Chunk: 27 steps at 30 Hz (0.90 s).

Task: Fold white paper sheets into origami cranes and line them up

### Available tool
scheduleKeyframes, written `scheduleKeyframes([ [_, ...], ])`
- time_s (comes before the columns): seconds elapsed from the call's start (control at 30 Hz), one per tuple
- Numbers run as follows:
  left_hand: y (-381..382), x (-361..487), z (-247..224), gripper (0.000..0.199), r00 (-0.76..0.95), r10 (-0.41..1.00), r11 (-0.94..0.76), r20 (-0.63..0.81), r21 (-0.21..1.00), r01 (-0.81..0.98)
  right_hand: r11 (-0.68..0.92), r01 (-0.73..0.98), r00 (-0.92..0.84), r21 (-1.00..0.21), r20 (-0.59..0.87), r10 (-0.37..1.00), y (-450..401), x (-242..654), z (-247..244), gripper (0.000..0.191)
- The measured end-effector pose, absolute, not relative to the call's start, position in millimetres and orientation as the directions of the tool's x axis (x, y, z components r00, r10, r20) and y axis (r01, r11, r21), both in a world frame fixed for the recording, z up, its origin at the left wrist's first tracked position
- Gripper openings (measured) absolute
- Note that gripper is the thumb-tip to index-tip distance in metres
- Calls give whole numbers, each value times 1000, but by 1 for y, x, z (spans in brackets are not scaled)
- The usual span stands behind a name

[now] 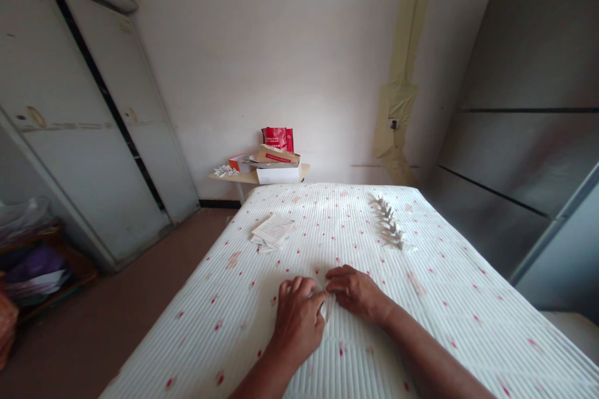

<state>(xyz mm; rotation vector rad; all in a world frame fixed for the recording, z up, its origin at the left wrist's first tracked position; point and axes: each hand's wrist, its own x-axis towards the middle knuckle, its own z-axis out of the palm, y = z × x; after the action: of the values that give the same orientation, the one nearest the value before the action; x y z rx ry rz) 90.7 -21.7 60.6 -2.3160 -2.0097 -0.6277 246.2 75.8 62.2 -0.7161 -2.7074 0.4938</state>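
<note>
Head view: we find two bare hands working close together low in the middle, over a bed [369, 361] with a white ribbed cover marked with small red spots. The left hand [298, 319] comes in from the lower edge, forearm sloping up and to the right, back of the hand upward, knuckles bent and fingers curled; its thumb points toward the other hand, and we record thumb and forefinger as pinched on a small pale paper piece [329, 307]. The right hand [356, 292] enters from the lower right, forearm laid slantwise across the cover, wrist nearly straight, fingers bent toward the left; its fingertips meet the upper end of that piece (its thumb is hidden, so we cannot tell whether it grips). The paper piece stands between the two hands, just above the cover, its shape partly blurred.

Beyond the left hand we note a loose stack of paper sheets [274, 230], fanned slightly askew. Beyond the right hand, well apart from the stack, lies a row of folded pieces [387, 221] with pointed tips. Past the far end of the bed, a small table [241, 177] bears a white box [279, 174]
</note>
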Motion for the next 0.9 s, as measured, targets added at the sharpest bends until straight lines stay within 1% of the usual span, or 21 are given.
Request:
scheduleKeyframes([
  [0.07, -24, 92, 62, 26, 117, 946, -198, 302, 251, 947, 835, 381, -846, -396, 215, 488, 76, 247, 63, 31],
  [0.13, -26, 95, 62, 18, 117, 944, -201, 307, 261, 944, 845, 360, -852, -395, 230, 470, 75, 247, 64, 29],
  [0.27, -28, 97, 59, 21, 91, 945, -181, 313, 272, 945, 842, 371, -850, -392, 222, 477, 74, 247, 67, 25],
  [0.37, -24, 91, 57, 18, 114, 946, -202, 302, 279, 939, 842, 378, -851, -386, 213, 480, 72, 248, 68, 23],
  [0.53, -14, 76, 55, 32, 138, 942, -233, 308, 300, 925, 843, 383, -843, -378, 231, 486, 67, 248, 66, 19],
  [0.63, -10, 71, 54, 35, 152, 938, -243, 310, 278, 929, 839, 394, -829, -375, 250, 501, 64, 245, 63, 17],
  [0.8, -9, 72, 51, 30, 182, 930, -257, 320, 211, 943, 839, 390, -823, -379, 267, 502, 60, 241, 58, 19],
  [0.9, -12, 75, 49, 30, 190, 925, -263, 329, 194, 945, 834, 391, -815, -390, 273, 510, 59, 240, 53, 18],
])
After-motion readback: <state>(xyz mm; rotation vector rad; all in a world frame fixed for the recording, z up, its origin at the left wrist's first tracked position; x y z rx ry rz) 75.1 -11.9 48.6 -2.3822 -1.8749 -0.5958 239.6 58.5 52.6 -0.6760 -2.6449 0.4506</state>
